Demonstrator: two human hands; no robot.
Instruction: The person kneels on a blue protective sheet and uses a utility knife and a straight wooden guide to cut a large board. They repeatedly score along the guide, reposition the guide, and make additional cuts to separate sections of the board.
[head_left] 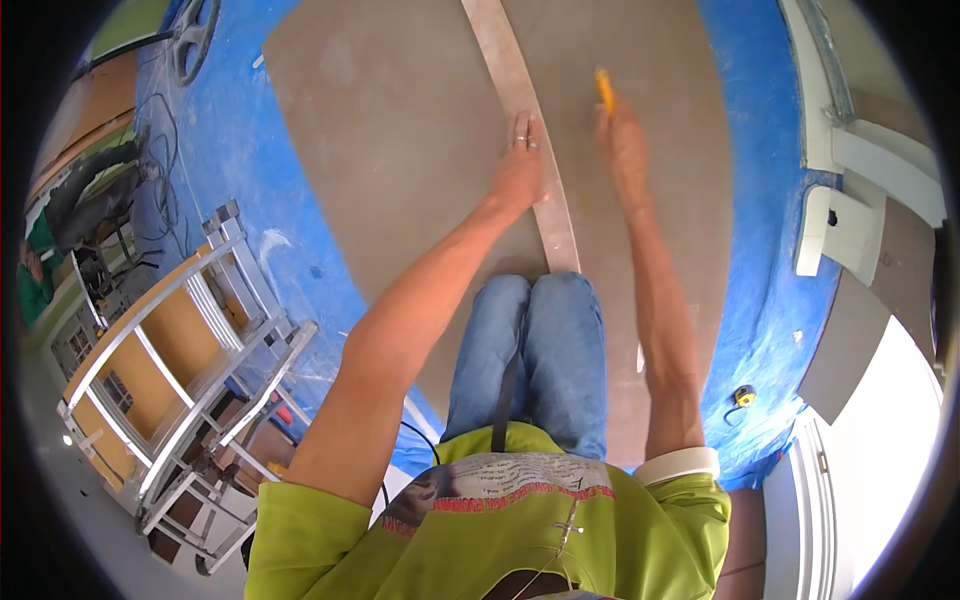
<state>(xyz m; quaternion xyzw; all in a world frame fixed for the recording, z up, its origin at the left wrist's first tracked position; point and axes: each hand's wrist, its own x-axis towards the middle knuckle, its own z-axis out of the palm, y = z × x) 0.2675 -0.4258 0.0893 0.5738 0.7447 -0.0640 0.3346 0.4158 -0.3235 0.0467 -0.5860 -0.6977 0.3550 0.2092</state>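
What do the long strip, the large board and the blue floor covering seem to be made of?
Long strip: pale, dull, smudged; wood or coated metal, I cannot tell.
Large board: perhaps plasterboard, from its flat, matt, paper-like grey-brown face.
Blue floor covering: probably plastic sheeting, from its wrinkles and slight sheen.

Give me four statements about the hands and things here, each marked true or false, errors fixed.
1. The left hand rests on the long, pale, flat strip. True.
2. The yellow-and-black tape measure lies on the large brown sheet. False: the tape measure lies on the blue floor covering.
3. The right hand holds a slim, yellow-orange tool. True.
4. The silver metal frame is on the person's right. False: the frame is on the left.
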